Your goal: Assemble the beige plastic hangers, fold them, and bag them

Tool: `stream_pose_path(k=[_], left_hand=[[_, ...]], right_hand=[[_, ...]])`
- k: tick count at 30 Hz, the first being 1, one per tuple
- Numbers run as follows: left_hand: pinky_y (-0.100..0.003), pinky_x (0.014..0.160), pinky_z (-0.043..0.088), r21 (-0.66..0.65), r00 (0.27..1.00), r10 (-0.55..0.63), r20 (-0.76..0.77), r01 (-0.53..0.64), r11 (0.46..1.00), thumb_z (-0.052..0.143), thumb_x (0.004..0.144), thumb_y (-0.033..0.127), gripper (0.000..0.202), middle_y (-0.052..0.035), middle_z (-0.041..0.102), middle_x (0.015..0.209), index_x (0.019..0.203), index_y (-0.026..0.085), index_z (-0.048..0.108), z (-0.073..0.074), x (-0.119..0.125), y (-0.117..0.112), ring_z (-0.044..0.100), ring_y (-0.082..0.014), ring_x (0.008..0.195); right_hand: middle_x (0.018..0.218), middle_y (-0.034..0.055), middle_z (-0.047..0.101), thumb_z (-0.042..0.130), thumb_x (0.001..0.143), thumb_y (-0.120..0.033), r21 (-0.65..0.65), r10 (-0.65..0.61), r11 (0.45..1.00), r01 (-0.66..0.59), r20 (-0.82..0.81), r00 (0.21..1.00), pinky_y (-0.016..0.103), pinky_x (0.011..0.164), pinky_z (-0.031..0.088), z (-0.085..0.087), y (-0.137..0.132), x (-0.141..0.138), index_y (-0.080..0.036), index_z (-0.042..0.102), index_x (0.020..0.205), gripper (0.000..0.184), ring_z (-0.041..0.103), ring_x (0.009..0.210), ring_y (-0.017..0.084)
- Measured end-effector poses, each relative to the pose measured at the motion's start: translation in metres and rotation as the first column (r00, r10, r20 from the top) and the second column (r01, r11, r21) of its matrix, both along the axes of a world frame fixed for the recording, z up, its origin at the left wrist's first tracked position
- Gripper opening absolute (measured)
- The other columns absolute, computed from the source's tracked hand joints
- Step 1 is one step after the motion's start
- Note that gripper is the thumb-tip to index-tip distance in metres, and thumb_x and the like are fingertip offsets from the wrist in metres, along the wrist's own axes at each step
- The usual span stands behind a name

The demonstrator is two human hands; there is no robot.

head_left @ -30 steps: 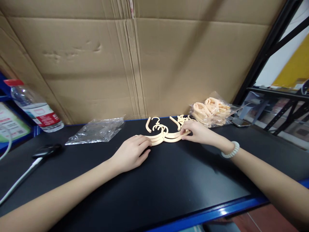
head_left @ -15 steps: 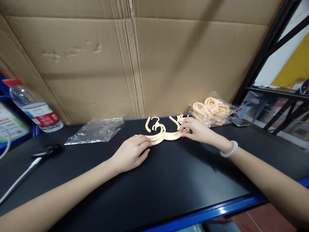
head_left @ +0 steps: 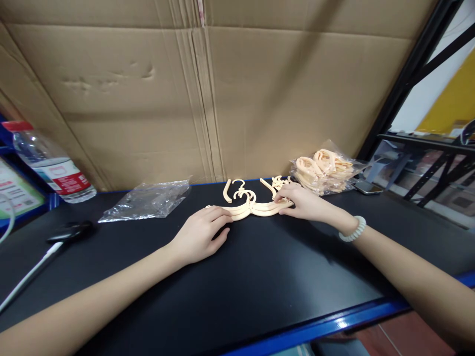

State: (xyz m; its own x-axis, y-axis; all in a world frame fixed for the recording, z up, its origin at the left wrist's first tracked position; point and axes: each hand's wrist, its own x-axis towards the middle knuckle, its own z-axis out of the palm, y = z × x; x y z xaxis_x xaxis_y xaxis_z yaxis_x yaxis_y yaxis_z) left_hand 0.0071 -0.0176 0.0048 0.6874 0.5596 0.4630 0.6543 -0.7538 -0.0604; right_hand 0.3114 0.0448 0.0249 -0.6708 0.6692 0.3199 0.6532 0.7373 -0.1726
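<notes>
On the table (head_left: 237,282), near its back edge, hangers (head_left: 251,211) are laid sideways, right end pinched by the right hand (head_left: 302,201), left end covered by the left hand (head_left: 202,235), its grip unclear.

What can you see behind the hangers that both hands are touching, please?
Behind the hangers lie two curved pieces, a hook and a pile of small parts. The right hand hides the pile's near side.

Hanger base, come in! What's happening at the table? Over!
Left hand, right hand: touching opposite sides of cream hangers. Hooks point away. Loose hanger pieces lie just behind.
</notes>
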Motion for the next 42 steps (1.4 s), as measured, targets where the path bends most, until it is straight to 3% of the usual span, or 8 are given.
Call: stream_pose_path(k=[17, 36, 42], left_hand=[[-0.040, 0.092, 0.050, -0.071, 0.998, -0.003, 0.070, 0.008, 0.997, 0.047, 0.089, 0.016, 0.020, -0.0083, 0.066, 0.108, 0.102, 0.018, 0.062, -0.001, 0.000, 0.001, 0.059, -0.0229, 0.106], [-0.039, 0.088, 0.051, -0.038, 0.997, 0.000, 0.074, 0.003, 0.999, 0.049, 0.087, 0.016, 0.019, -0.0081, 0.068, 0.104, 0.099, 0.019, 0.063, 0.001, 0.001, -0.001, 0.062, -0.0228, 0.100], [-0.037, 0.085, 0.052, -0.107, 0.980, 0.115, 0.162, -0.099, 0.989, 0.043, 0.092, 0.021, 0.022, -0.0090, 0.067, 0.104, 0.102, 0.017, 0.062, 0.006, -0.019, 0.023, 0.062, -0.0220, 0.097]], right_hand=[[0.096, 0.0078, 0.066, 0.065, 0.077, -0.014, 0.012, 0.022, 1.000, -0.023, 0.025, 0.999, 0.036, 0.083, 0.044, 0.000, -0.001, 0.001, -0.016, 0.064, 0.096, 0.019, 0.057, 0.096, 0.024], [0.092, 0.0053, 0.067, 0.065, 0.078, -0.017, -0.010, 0.014, 1.000, -0.014, -0.028, 1.000, 0.033, 0.080, 0.045, -0.001, 0.000, 0.000, -0.017, 0.066, 0.089, 0.012, 0.059, 0.088, 0.021], [0.084, 0.0052, 0.068, 0.055, 0.084, -0.017, 0.042, 0.010, 0.999, -0.003, -0.165, 0.986, 0.033, 0.076, 0.045, -0.001, 0.002, -0.006, -0.017, 0.066, 0.083, 0.011, 0.059, 0.081, 0.019]])
